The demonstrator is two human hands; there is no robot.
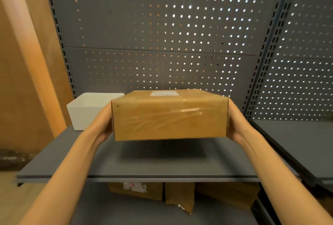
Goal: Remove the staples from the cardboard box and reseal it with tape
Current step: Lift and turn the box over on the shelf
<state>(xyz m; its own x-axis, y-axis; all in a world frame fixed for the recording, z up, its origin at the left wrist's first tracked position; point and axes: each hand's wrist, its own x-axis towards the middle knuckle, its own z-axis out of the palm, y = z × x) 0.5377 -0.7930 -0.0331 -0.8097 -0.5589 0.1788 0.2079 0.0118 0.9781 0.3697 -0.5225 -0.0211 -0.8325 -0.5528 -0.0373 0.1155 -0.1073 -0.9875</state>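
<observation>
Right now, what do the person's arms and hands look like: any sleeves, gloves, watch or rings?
Both forearms are bare all the way to the bottom of the frame, with no sleeves showing. The left hand and right hand have no gloves. No watch, strap or bracelet shows at either wrist. The fingers are hidden behind the box, so rings cannot be checked.

Brown cardboard box (169, 116) w/ shiny clear tape (162, 118) across front & white label (164, 93) at 12 o'clock on top, white bin (86, 111) at its 9 o'clock, grey shelf (144, 160), grey dotted pegboard (162, 26).
</observation>
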